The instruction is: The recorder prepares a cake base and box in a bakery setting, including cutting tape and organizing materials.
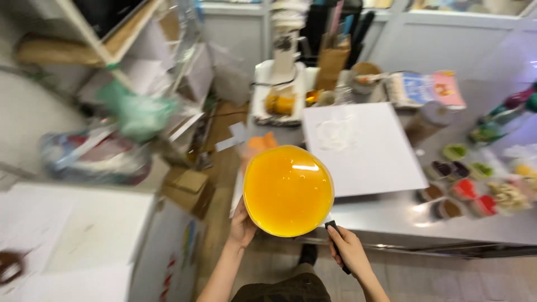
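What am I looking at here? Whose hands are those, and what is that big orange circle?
This picture comes from a camera worn on a person's head, so you look down just as they do. There is no machine, only two bare hands. The left hand supports the edge of a round bowl full of smooth, shiny orange liquid. That is your big circle. The right hand grips a black handle just beside the bowl; I cannot tell what tool it belongs to.

Behind the bowl is a grey worktable. On it lie a white board and several small cups of colours: green, purple, red and brown. Farther back stand a brown paper bag and a white tray. The left side is blurry, with shelves and cardboard boxes on the floor.
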